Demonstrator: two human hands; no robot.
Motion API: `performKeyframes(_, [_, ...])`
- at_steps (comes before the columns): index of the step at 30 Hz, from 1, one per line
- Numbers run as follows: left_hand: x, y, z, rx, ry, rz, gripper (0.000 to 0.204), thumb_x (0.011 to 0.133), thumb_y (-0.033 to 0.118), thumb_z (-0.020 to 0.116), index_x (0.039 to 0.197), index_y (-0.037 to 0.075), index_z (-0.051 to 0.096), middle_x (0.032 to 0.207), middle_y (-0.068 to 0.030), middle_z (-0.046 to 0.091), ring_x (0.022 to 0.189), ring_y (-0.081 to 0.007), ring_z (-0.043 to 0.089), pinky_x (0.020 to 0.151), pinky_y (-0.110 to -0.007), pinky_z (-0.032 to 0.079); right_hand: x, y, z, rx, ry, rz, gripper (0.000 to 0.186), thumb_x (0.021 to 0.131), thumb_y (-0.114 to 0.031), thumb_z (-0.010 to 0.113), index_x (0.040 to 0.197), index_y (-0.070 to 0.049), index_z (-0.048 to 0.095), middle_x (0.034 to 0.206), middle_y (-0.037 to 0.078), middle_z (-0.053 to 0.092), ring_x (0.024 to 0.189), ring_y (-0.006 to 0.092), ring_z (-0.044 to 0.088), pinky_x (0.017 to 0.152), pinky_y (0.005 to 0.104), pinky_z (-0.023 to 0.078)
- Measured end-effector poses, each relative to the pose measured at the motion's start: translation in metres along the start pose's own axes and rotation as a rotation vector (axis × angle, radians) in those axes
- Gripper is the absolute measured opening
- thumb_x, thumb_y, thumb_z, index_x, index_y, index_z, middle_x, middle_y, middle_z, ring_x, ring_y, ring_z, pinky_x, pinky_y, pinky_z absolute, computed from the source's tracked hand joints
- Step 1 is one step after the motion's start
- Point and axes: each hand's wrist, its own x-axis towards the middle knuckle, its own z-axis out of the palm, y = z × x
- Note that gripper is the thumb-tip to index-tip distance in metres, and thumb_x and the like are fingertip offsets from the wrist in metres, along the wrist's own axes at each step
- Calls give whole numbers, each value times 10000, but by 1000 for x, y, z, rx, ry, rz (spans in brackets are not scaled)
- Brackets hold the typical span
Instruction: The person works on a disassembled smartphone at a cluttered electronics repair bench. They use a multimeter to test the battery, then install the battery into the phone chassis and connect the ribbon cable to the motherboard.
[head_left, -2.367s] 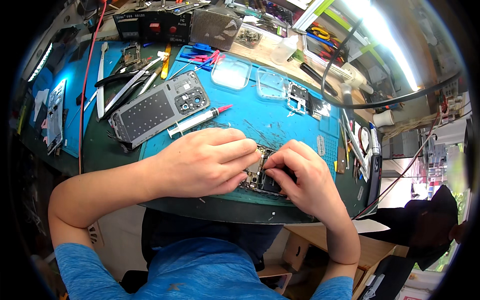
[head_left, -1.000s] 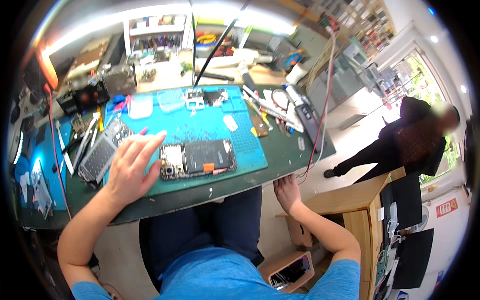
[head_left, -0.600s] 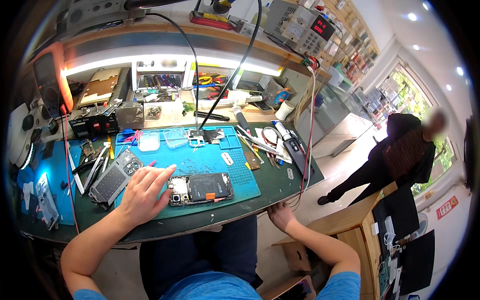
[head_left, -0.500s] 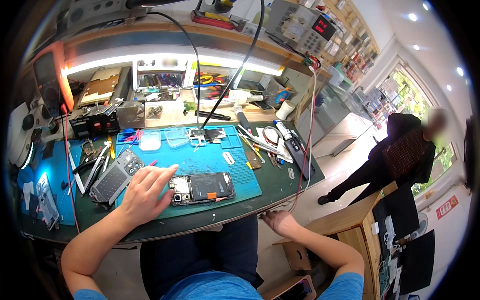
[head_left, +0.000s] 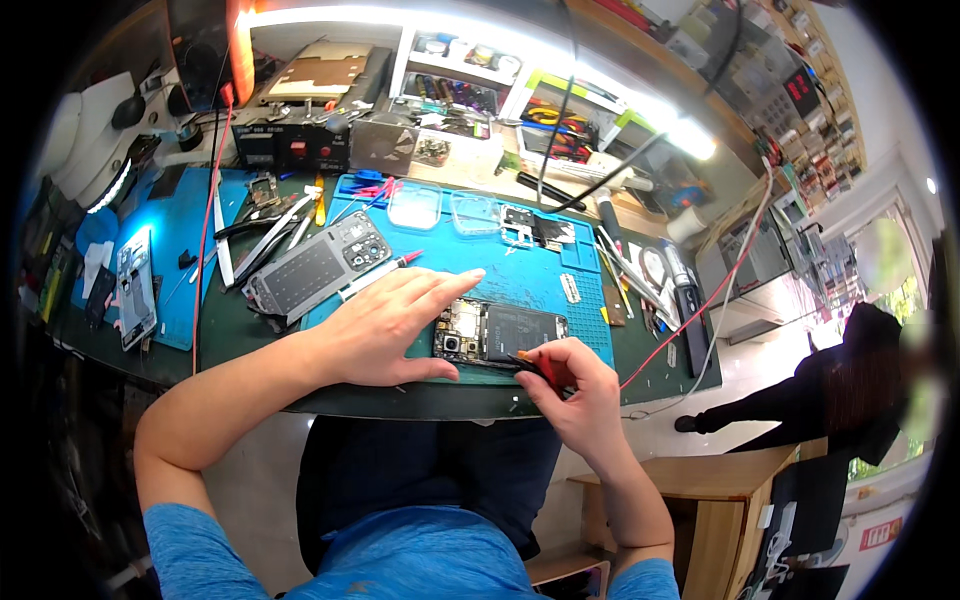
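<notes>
An opened smartphone (head_left: 485,335) lies on the blue repair mat (head_left: 400,258), its circuit board, camera and black battery (head_left: 520,330) showing. My left hand (head_left: 385,325) is open at the phone's left end, fingers stretched out over its edge and thumb apart. At the phone's lower edge, my right hand (head_left: 582,392) is closed on red and black test leads (head_left: 540,370); their tips are close to the phone, but contact cannot be made out. A grey phone back cover (head_left: 320,270) with camera rings lies left of my left hand.
A white-bodied syringe (head_left: 370,280), clear plastic boxes (head_left: 413,203) and a small metal phone part (head_left: 518,228) lie on the mat. Tweezers and pliers (head_left: 270,235) are at left. A red cable (head_left: 715,285) hangs at right. A person in dark clothes (head_left: 850,380) stands beyond the bench.
My right hand has come up from below the bench edge to the phone, now with the red and black leads. My left hand stays open by the phone. The view has turned left.
</notes>
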Motion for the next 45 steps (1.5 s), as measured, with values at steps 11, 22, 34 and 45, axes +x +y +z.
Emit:
performKeyframes(11, [0, -2, 7, -12, 103, 92, 1000, 829, 349, 922, 1656, 49, 446, 1332, -143, 675, 1239, -342, 640, 1116, -481, 503, 12, 11, 3, -205, -16, -148, 192, 893, -3, 858, 1059, -21, 763, 921, 92, 704, 757, 194, 693, 653, 317, 569])
performKeyframes(22, [-1, -2, 7, -63, 74, 56, 951, 831, 310, 904, 1641, 51, 479, 1365, -119, 679, 1244, -333, 643, 1113, -481, 510, 3, 22, 7, -164, 5, -252, 308, 809, 2, 926, 1076, -19, 773, 943, 111, 733, 701, 188, 658, 583, 298, 525])
performKeyframes(34, [-9, 16, 13, -100, 137, 324, 210, 908, 222, 863, 982, 64, 746, 874, -23, 687, 744, -172, 671, 601, -311, 497, 11, -13, 14, -241, -154, -498, 382, 819, -146, 909, 1181, -66, 816, 1048, 67, 735, 880, 227, 699, 746, 344, 556])
performKeyframes(45, [-8, 22, 16, -213, 186, 353, 198, 895, 195, 891, 941, 62, 751, 811, -23, 681, 680, -175, 672, 541, -305, 519, -6, -6, 15, -291, -19, -545, 381, 820, -95, 911, 1185, -44, 812, 949, 32, 731, 627, 132, 577, 513, 261, 454])
